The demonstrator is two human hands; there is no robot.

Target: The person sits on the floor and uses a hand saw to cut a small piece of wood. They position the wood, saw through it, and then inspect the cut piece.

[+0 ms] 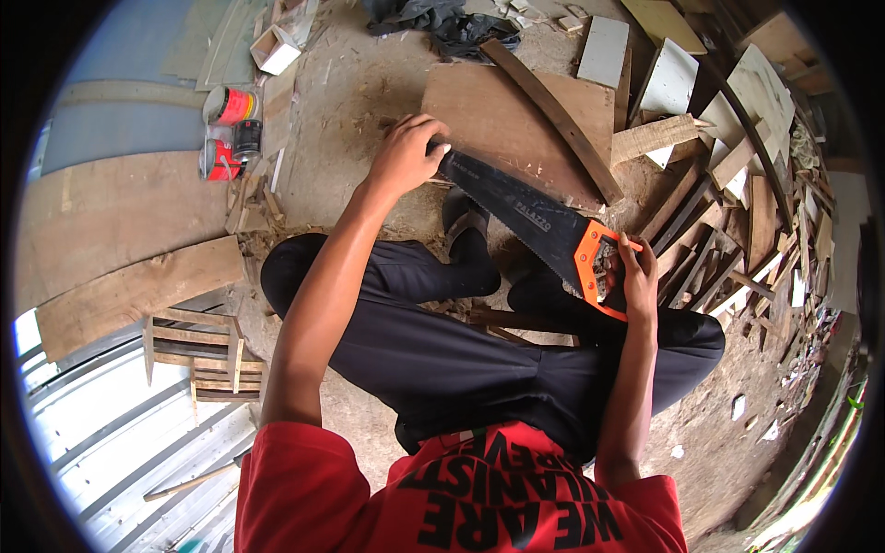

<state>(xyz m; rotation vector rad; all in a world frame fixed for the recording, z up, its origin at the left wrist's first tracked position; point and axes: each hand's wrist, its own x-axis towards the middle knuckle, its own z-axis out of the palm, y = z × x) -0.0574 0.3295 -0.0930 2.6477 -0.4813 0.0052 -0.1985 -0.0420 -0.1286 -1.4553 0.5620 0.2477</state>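
Note:
A hand saw (516,205) with a black blade and an orange handle lies across the space above my crossed legs, its toothed edge turned toward me. At the tip end of the blade, my left hand (407,152) is closed, pinching the end between thumb and fingers. My right hand (638,275) grips the orange handle, fingers wrapped through its opening. Beyond the blade, a brown wooden board (479,106) rests on the floor with a long dark wooden strip (553,115) lying slantwise over it.
Scrap wood (728,235) is heaped along the right. Several paint cans (221,158) stand at the left beside large panels (120,207). A slatted wooden piece (195,346) is at the lower left. Black cloth or plastic (442,26) lies at the far side of the floor (359,69).

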